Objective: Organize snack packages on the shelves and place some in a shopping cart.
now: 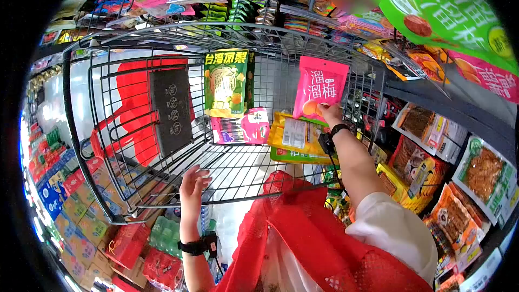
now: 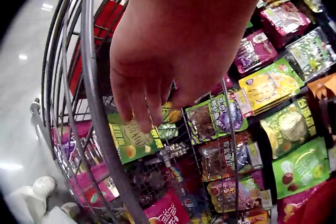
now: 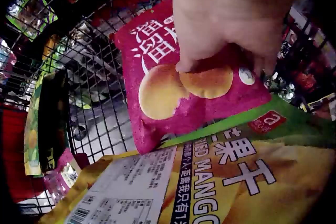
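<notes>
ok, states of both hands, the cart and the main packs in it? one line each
right hand: gripping the pink 溜溜梅 pouch
left hand: fingers relaxed, holding nothing
pink 溜溜梅 pouch: tilted, held near its lower edge
dried mango bag: lying, white label up
Taiwan pineapple pouch: upright
pink-and-white pouch: lying in front of the pineapple pouch
shopping cart: open-topped, partly filled
</notes>
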A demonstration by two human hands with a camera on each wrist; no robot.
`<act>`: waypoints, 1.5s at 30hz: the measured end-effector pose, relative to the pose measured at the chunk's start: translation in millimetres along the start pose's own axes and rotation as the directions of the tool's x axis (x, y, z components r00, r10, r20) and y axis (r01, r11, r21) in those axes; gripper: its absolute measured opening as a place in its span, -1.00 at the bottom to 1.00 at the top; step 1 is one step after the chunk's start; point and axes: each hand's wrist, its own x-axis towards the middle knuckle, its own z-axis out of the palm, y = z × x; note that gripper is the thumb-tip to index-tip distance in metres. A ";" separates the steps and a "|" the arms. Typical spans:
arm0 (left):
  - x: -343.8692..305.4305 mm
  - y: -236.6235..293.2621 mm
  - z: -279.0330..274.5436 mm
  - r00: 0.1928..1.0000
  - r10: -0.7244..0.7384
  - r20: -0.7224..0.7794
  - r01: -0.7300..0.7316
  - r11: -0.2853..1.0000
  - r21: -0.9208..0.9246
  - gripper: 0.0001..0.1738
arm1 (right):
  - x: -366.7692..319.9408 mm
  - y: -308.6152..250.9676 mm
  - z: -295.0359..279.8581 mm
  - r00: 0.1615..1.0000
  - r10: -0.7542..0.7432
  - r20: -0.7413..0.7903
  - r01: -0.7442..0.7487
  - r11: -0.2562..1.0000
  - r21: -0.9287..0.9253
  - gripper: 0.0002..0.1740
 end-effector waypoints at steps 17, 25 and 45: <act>28.1 71.4 32.6 0.966 0.194 0.173 -0.206 0.977 0.056 -0.67 | -67.4 -73.8 -34.9 0.940 -0.233 0.250 -0.121 0.458 0.881 -0.69; 29.8 122.4 39.3 0.828 0.451 0.334 -0.521 0.838 0.161 -0.60 | -207.7 -122.8 -149.1 0.836 -0.548 0.015 0.179 0.299 0.937 -0.58; -121.4 229.6 86.9 0.373 0.491 0.787 -0.731 0.678 -0.077 -0.65 | -400.2 -75.2 -258.3 0.747 -0.426 -0.511 0.512 -0.123 0.850 -0.74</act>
